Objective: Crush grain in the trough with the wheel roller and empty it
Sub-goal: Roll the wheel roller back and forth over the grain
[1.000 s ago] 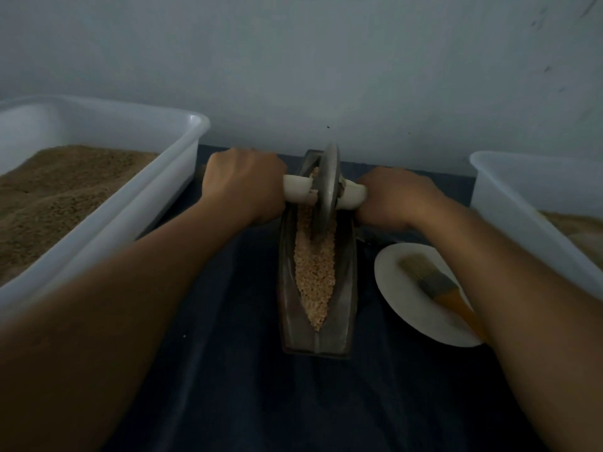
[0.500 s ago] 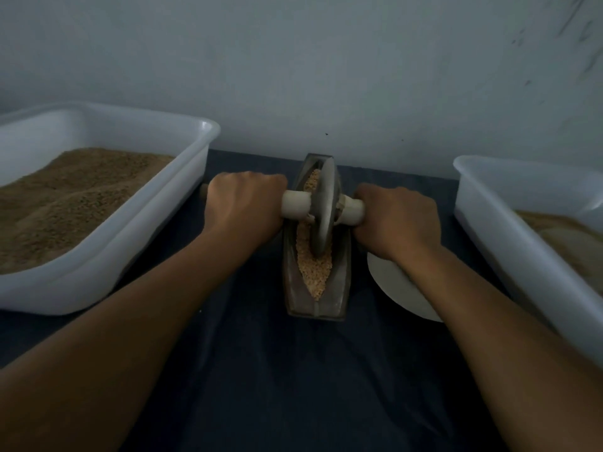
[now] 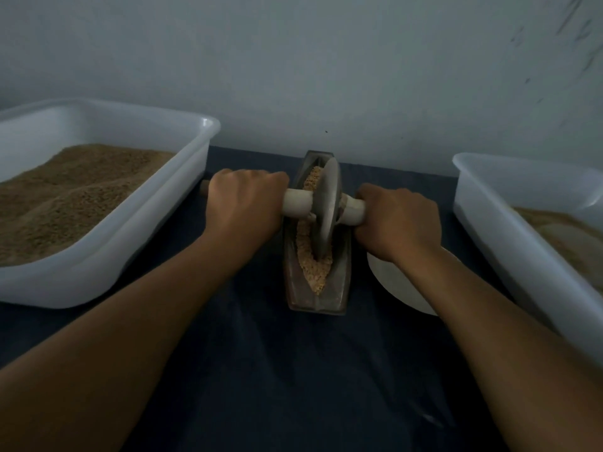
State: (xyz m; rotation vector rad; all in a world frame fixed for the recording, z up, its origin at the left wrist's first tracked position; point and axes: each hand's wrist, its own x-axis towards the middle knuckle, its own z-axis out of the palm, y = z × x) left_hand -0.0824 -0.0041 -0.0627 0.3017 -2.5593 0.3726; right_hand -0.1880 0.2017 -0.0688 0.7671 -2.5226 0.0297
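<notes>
A dark boat-shaped trough (image 3: 341, 285) lies lengthwise on the dark cloth, filled with pale grain (image 3: 315, 269). A grey metal wheel roller (image 3: 326, 207) stands upright in the grain near the trough's middle, on a pale wooden axle. My left hand (image 3: 244, 203) grips the axle's left handle, whose tip pokes out to the left. My right hand (image 3: 398, 223) grips the right handle. Grain shows both before and behind the wheel.
A white tub (image 3: 107, 256) of brown grain stands at the left. Another white tub (image 3: 535, 246) with paler meal stands at the right. A white plate (image 3: 394, 282) lies right of the trough, mostly hidden under my right forearm. The wall rises just behind the trough.
The wheel has rolled from the trough's far end toward me, near the middle. My view has tilted, so the brush on the plate is hidden by my right arm.
</notes>
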